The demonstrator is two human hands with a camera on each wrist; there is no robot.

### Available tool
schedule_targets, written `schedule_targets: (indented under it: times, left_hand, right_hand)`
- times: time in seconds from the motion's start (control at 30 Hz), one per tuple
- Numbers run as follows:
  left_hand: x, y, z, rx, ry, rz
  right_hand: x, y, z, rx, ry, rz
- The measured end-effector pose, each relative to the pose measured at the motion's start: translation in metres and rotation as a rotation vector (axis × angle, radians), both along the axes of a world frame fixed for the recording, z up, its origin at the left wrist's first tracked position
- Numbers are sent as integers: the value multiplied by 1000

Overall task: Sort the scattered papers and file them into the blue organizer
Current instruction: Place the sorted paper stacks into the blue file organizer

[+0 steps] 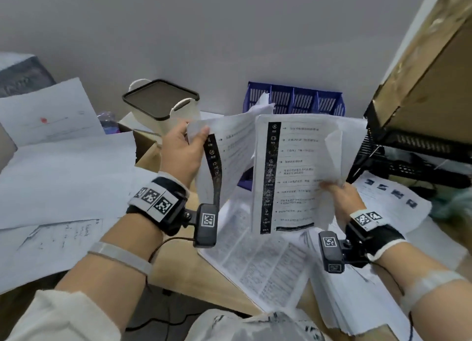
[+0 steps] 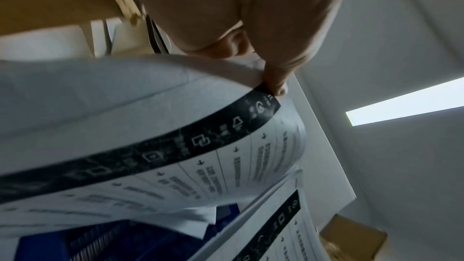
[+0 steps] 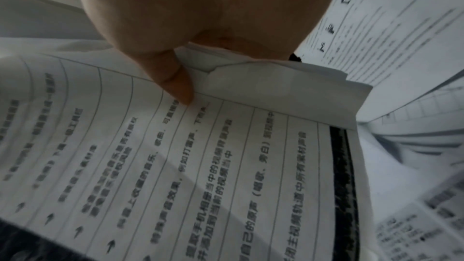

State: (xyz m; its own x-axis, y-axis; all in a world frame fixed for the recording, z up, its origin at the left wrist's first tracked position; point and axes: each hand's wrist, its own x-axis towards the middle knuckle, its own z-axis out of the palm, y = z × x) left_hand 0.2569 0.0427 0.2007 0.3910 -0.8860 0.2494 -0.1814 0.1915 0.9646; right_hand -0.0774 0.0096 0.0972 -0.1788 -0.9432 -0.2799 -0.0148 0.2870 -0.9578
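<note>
My left hand (image 1: 189,141) pinches the top corner of a printed sheet (image 1: 229,149) with a black icon strip; the left wrist view shows the thumb (image 2: 276,84) clamped on that sheet (image 2: 175,166). My right hand (image 1: 337,190) grips a small stack of similar printed pages (image 1: 288,172) by the right edge, held upright. In the right wrist view the thumb (image 3: 178,86) presses on the top page (image 3: 200,166). The blue organizer (image 1: 306,99) stands at the back against the wall, with a few papers in its left slot.
Loose papers (image 1: 58,177) cover the desk on the left and more printed sheets (image 1: 268,261) lie below my hands. A white bin with a black lid (image 1: 161,100) stands at the back centre. A black wire rack (image 1: 413,157) and a cardboard box (image 1: 429,67) crowd the right.
</note>
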Motion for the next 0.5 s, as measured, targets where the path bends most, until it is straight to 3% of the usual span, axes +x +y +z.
schedule_targets:
  times: [0.17,0.37,0.5]
  left_hand:
    - [-41,-1,2,22,186,-268]
    - [-83,-10,-5,13,180,-478]
    - [-110,-16,-14,65,157,-505]
  right_hand:
    - [-17,17,2,-27,-144,41]
    - [-31,27,7,-91,-280,179]
    - [-43,26,8,-107,-288,183]
